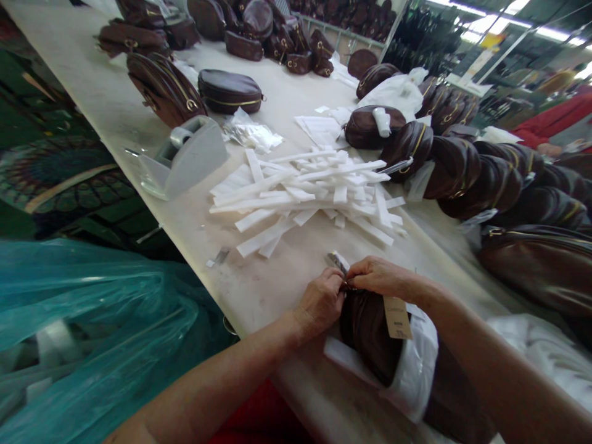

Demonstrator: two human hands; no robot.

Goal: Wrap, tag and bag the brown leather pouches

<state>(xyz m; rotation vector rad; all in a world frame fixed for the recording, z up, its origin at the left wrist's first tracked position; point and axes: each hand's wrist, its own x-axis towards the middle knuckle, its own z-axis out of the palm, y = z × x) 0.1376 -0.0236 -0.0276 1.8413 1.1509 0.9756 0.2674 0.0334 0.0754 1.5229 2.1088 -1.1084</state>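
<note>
Long counter [277,290], brown bags piled beyond grip. Left hand [321,302] and right hand [379,277] both pinched on brown bag [370,333] top, tag [396,317] just below. White strips [314,197] ahead. Best keep pinch tight, bag steady.

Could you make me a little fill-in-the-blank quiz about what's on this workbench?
1. Both hands, the left hand and the right hand, meet at the top of a dark ____ bag.
2. A tan paper ____ hangs from that bag.
3. The loose strips piled mid-table are ____ in colour.
4. Left of the strips stands a grey tape ____.

Missing words: brown; tag; white; dispenser
</note>
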